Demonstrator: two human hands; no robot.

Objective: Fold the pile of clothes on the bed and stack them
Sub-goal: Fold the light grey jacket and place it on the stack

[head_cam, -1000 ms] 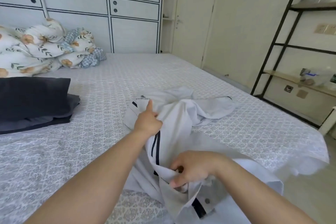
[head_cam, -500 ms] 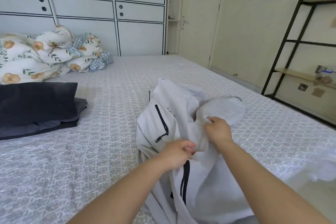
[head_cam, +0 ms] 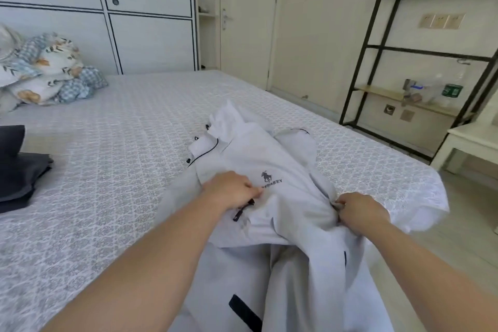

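White jacket [head_cam: 280, 170] now logo-side up, left hand [head_cam: 229, 190] and right hand [head_cam: 359, 213] grips each clamped on it.

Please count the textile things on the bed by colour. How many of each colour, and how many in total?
White jacket: 1
Dark folded clothes, one stack: 1
Floral and checked bedding, one heap: 1
Total: 3

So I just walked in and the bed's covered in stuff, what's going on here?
A person is sorting laundry on the bed. Both hands grip a white jacket lying crumpled, logo up: the left hand pinches the chest by the logo, the right hand bunches fabric at its side. It isn't folded yet. Folded dark clothes sit stacked at the left.
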